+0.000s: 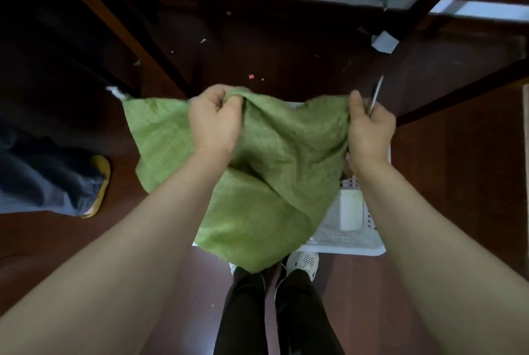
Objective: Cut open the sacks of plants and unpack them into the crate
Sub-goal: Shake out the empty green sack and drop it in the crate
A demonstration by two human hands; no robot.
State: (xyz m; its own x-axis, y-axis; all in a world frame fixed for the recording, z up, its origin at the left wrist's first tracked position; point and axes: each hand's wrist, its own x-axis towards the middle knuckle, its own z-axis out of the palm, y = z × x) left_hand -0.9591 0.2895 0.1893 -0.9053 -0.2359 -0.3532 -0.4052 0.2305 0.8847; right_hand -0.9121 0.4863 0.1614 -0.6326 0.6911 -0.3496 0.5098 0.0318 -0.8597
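A green woven sack [266, 182] hangs limp in the air over a white plastic crate [352, 246] on the floor. My left hand [214, 122] grips a bunched fold at the sack's upper edge. My right hand [369, 125] grips the sack's right upper corner and also holds a thin blade or pair of scissors [375, 94] that sticks up past the fingers. The sack covers most of the crate, so its contents are hidden. No plants show.
Dark wooden bench or table legs [160, 56] cross the dark red floor ahead. Another person's leg and yellow shoe [97, 185] stand at the left. My own legs and white shoes [303, 263] are below the crate. Paper scraps [385, 42] litter the floor.
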